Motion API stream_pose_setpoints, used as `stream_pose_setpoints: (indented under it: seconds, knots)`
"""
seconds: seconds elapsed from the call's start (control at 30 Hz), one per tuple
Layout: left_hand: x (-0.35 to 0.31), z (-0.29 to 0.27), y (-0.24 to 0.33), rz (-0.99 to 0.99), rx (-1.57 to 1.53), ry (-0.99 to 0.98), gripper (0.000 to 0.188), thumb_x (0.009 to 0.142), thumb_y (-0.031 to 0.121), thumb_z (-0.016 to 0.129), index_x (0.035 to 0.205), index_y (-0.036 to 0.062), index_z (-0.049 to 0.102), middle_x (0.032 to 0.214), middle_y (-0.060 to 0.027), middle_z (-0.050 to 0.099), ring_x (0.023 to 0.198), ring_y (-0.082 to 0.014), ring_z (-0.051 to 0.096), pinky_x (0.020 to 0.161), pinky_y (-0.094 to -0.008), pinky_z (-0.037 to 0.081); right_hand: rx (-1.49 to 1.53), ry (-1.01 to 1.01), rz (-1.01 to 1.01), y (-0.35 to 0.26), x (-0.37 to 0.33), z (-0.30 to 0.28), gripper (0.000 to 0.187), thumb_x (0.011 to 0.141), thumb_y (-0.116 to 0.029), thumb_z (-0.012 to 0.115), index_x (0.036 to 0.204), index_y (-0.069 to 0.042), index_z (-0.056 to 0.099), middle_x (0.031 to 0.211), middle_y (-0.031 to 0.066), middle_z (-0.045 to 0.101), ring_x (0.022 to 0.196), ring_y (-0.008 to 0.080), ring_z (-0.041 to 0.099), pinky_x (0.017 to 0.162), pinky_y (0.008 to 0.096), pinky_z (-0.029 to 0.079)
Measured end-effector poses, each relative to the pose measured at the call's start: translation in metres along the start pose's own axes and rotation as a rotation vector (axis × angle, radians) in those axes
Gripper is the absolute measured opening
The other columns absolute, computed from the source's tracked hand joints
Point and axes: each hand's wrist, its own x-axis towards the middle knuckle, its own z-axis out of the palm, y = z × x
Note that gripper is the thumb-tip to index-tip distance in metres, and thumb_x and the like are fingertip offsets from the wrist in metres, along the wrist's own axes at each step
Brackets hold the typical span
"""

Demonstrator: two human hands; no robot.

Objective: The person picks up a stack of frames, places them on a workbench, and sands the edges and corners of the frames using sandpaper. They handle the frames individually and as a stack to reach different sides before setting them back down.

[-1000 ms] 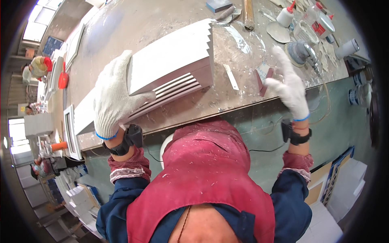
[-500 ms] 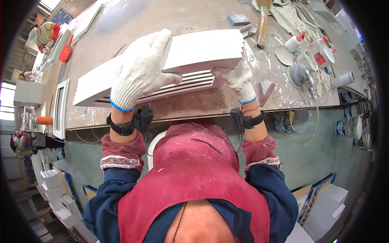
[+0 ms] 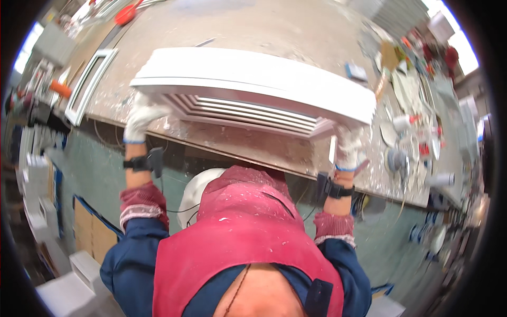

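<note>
A long white slatted frame (image 3: pixel 248 66), with rows of louvre-like slats (image 3: pixel 253 113) inside it, is tilted up over the near part of the workbench, its slatted opening turned toward me. My left hand (image 3: pixel 143 115), in a white knitted glove, is closed on its left end. At the right end my right hand (image 3: pixel 349 148), gloved the same way, is closed on the frame's lower corner. The fingers of both hands are partly hidden behind the frame, and the right hand is blurred.
On the workbench (image 3: pixel 301 39), a narrow white frame (image 3: pixel 91 87) and a red scoop (image 3: pixel 125 15) lie left. To the right are a blue-and-white block (image 3: pixel 356 72), a brush (image 3: pixel 382 83), a glue bottle (image 3: pixel 404 122) and a sander (image 3: pixel 393 158). A white stool (image 3: pixel 195 193) stands below.
My hands have moved apart to opposite ends of the slatted frame, which is now turned and tilted toward me. My view has swung, so the bench looks slanted.
</note>
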Motion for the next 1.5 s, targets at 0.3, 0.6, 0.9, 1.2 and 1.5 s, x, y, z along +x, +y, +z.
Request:
stream_pose_setpoints:
  seconds: [0.3, 0.6, 0.9, 1.2, 1.5]
  knots:
    - [0.023, 0.031, 0.011, -0.280, -0.216, -0.042, 0.051, 0.075, 0.012, 0.086, 0.120, 0.0007, 0.065, 0.109, -0.0118, 0.071, 0.098, -0.0176, 0.066, 0.084, -0.0319, 0.055, 0.141, 0.056, 0.283, 0.035, -0.025, -0.036, 0.041, 0.100, -0.011, 0.061, 0.139, -0.008, 0.050, 0.135, 0.0072, 0.055, 0.115, 0.0185, 0.059, 0.094, 0.0314, 0.054]
    - [0.038, 0.042, -0.014, -0.101, -0.473, -0.013, 0.066, 0.063, 0.001, 0.083, 0.126, 0.0028, 0.063, 0.118, -0.0064, 0.065, 0.109, -0.0170, 0.057, 0.093, -0.0335, 0.051, 0.332, 0.139, 0.264, 0.041, -0.008, -0.041, 0.030, 0.100, -0.013, 0.059, 0.128, -0.002, 0.055, 0.125, 0.0097, 0.058, 0.109, 0.0184, 0.061, 0.089, 0.0317, 0.056]
    - [0.003, 0.049, 0.016, -0.055, -0.674, 0.080, 0.058, 0.074, 0.010, 0.084, 0.127, 0.0055, 0.062, 0.107, -0.0028, 0.065, 0.099, -0.0140, 0.059, 0.087, -0.0308, 0.051, 0.514, 0.185, 0.493, -0.011, 0.055, -0.010, 0.033, 0.096, -0.030, 0.066, 0.117, -0.005, 0.061, 0.109, 0.0041, 0.063, 0.096, 0.0159, 0.062, 0.080, 0.0279, 0.053]
    - [-0.053, 0.069, 0.074, -0.221, -0.283, 0.272, 0.090, 0.061, 0.007, 0.089, 0.142, 0.0031, 0.051, 0.117, -0.0047, 0.064, 0.107, -0.0143, 0.060, 0.092, -0.0310, 0.052, 0.101, 0.028, 0.253, -0.031, 0.073, 0.015, 0.048, 0.104, -0.038, 0.052, 0.132, 0.000, 0.052, 0.126, 0.0143, 0.056, 0.113, 0.0227, 0.054, 0.096, 0.0369, 0.045]
    - [-0.079, 0.083, 0.110, -0.435, -0.302, 0.383, 0.087, 0.057, 0.012, 0.088, 0.137, 0.0028, 0.055, 0.114, -0.0083, 0.064, 0.104, -0.0154, 0.063, 0.092, -0.0304, 0.053, 0.115, -0.161, 0.061, -0.160, 0.001, 0.077, 0.061, 0.102, -0.034, 0.054, 0.147, 0.004, 0.039, 0.145, 0.0249, 0.047, 0.134, 0.0333, 0.048, 0.115, 0.0481, 0.037]
